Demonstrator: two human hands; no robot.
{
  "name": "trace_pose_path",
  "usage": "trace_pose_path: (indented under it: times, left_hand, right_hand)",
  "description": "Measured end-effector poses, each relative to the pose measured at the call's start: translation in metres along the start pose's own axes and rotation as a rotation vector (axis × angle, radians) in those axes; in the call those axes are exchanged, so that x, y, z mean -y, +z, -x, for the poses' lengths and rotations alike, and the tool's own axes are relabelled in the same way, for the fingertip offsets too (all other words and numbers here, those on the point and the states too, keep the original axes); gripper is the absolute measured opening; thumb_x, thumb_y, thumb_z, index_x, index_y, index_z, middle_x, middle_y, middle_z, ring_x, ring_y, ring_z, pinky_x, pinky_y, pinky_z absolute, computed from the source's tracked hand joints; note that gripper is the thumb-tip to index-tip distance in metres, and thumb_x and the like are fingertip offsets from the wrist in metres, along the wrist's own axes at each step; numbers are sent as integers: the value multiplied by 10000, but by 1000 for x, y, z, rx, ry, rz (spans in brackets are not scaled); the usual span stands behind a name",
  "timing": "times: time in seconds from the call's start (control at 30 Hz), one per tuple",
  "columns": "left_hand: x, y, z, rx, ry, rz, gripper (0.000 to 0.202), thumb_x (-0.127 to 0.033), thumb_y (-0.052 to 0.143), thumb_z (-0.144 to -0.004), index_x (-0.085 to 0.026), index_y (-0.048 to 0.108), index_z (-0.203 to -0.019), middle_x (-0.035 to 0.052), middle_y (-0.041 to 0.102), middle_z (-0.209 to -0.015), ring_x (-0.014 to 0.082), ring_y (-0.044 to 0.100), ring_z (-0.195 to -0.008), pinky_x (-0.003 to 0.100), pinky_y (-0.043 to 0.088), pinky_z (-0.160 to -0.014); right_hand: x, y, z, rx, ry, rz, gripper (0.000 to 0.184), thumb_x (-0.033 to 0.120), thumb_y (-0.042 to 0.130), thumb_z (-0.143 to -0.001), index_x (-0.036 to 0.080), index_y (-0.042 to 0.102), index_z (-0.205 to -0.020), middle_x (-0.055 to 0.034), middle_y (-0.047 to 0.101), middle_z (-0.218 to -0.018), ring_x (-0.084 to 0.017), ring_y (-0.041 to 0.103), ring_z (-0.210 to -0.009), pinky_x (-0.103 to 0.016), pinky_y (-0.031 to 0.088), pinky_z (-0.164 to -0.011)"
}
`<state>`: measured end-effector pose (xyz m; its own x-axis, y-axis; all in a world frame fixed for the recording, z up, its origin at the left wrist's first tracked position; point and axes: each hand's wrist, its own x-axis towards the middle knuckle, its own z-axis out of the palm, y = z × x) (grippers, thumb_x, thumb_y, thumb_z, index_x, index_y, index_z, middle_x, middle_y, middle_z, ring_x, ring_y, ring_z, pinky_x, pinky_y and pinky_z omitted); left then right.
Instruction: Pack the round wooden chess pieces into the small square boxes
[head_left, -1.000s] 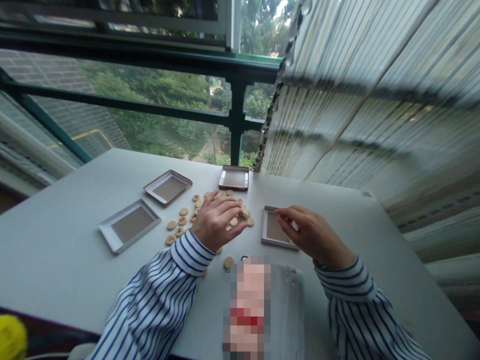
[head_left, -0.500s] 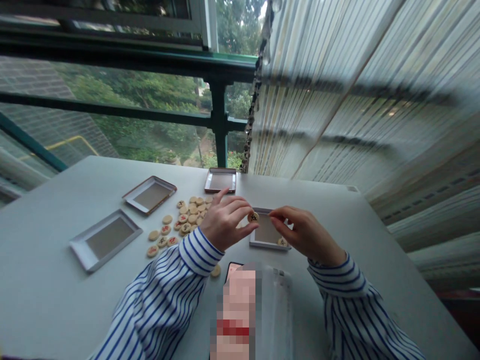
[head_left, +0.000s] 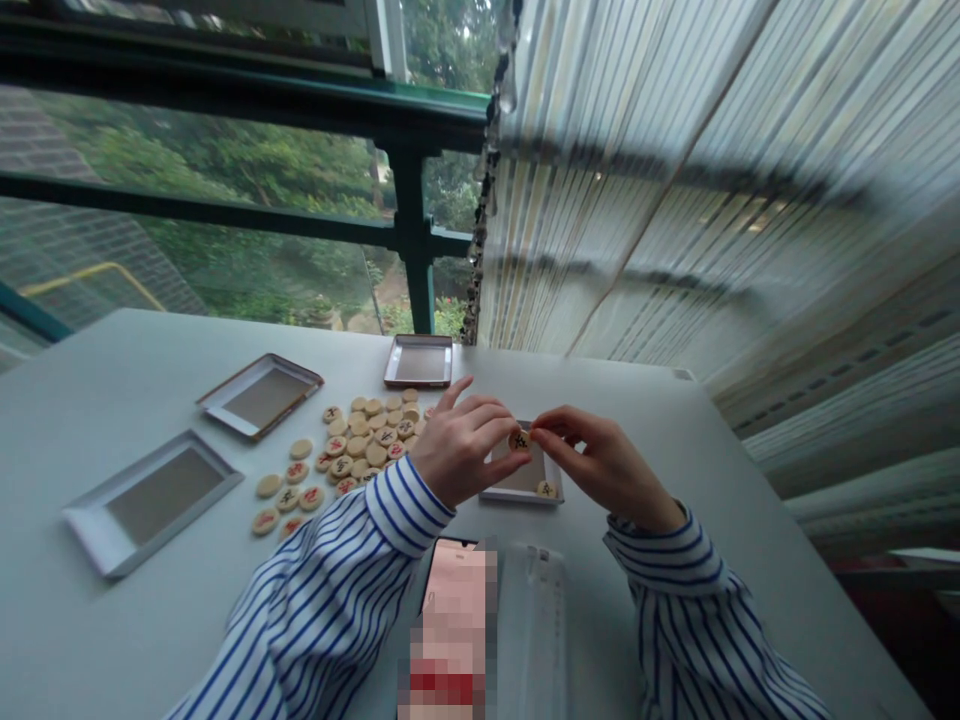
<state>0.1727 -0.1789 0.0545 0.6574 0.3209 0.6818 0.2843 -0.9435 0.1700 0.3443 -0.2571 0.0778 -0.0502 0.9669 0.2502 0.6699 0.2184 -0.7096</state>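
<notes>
A round wooden xiangqi piece (head_left: 519,441) with a dark character is pinched between the thumb and fingers of my left hand (head_left: 471,445), some way above a small tray. My right hand (head_left: 592,455) has its thumb and index finger closed at the right edge of the same piece. Below both hands lies the shallow white tray (head_left: 525,499), with one xiangqi piece (head_left: 546,489) at its near right corner. To the left of my left hand, a loose heap of xiangqi pieces (head_left: 358,447) lies on the table, some with red or dark characters, others blank side up.
On the white table (head_left: 180,620) are another white tray (head_left: 161,492), a brown-edged tray (head_left: 262,395) and a smaller one (head_left: 418,361) at the back. A phone (head_left: 450,600) and a clear plastic case (head_left: 534,610) lie in front. A string curtain (head_left: 637,180) hangs at right.
My right hand has come leftward to the piece in my left hand; their fingertips were apart before. The view has shifted, bringing more of the heap into sight.
</notes>
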Motion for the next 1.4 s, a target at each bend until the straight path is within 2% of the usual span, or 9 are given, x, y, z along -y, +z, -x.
trace_pose_path:
  times: [0.2, 0.47, 0.63, 0.8, 0.9, 1.03, 1.23, 1.4]
  left_hand:
    - [0, 5, 3, 4, -6, 4, 215, -380, 549, -780, -181, 605, -839, 20, 669, -841, 168, 596, -860, 482, 186, -1052]
    - [-2, 7, 4, 20, -14, 21, 190, -363, 556, -774, -185, 606, -820, 23, 667, -826, 170, 598, -845, 460, 261, -1017]
    - [-2, 9, 4, 22, -37, 40, 195, -369, 557, -775, -183, 597, -821, 25, 670, -825, 169, 605, -826, 461, 285, -997]
    - [-1, 10, 6, 81, -91, 92, 220, -374, 584, -756, -175, 591, -849, 32, 673, -839, 173, 617, -821, 465, 309, -975]
    - [1, 10, 7, 126, -137, 159, 226, -364, 579, -763, -177, 592, -889, 39, 678, -854, 174, 624, -820, 470, 330, -957]
    - [1, 9, 6, 165, -211, 288, 143, -259, 509, -821, -186, 607, -895, 27, 691, -859, 157, 631, -804, 454, 358, -937]
    - [0, 6, 4, 198, -420, 480, 177, -256, 504, -820, -169, 651, -864, 29, 697, -808, 138, 629, -747, 281, 478, -720]
    - [-2, 2, 2, 265, -545, 588, 211, -290, 506, -817, -158, 663, -866, 31, 700, -813, 128, 625, -757, 248, 473, -719]
  right_hand:
    - [-4, 1, 1, 45, 44, -30, 182, 309, 480, -833, 170, 593, -871, -25, 639, -771, -100, 539, -623, -215, 442, -557]
    - [-8, 4, 1, 92, 41, -94, 210, 329, 482, -833, 158, 598, -863, -26, 632, -755, -93, 538, -618, -213, 446, -545]
    - [-11, 7, -1, 96, 53, -129, 164, 292, 517, -815, 156, 600, -856, -19, 633, -755, -89, 542, -624, -204, 440, -542]
    - [-13, 7, -1, 88, 61, -119, 148, 271, 526, -808, 157, 607, -857, -15, 638, -753, -85, 535, -607, -203, 429, -539]
    - [-14, 7, -1, 85, 60, -102, 153, 270, 523, -810, 160, 613, -866, -14, 642, -750, -83, 525, -593, -201, 419, -531]
    - [-13, 7, -1, 96, 60, -102, 159, 270, 512, -817, 166, 619, -872, -15, 654, -761, -83, 537, -605, -195, 417, -534]
    - [-12, 8, -2, 106, 62, -85, 174, 266, 506, -819, 161, 632, -877, -23, 665, -777, -89, 556, -628, -197, 425, -554]
    - [-11, 8, -2, 107, 48, -80, 176, 257, 506, -817, 169, 645, -877, -19, 667, -774, -84, 544, -609, -194, 419, -549]
